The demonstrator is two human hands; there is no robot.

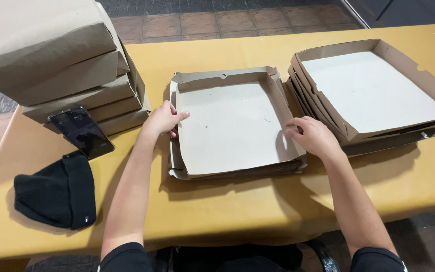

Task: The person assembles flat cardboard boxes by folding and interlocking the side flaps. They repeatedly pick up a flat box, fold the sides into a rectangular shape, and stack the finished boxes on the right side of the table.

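Observation:
A shallow open cardboard box tray [232,121] lies in the middle of the yellow table [237,201], nested on others beneath it. My left hand [164,118] rests on the tray's left wall, thumb inside the rim. My right hand [313,135] presses on the tray's right wall near the front corner, fingers curled over the edge. Neither hand lifts the tray off the table.
A stack of open cardboard trays [373,90] sits at the right. Closed folded boxes [61,65] are piled at the left, with a dark phone [81,132] leaning against them. A black knit cap [59,194] lies near the front left edge.

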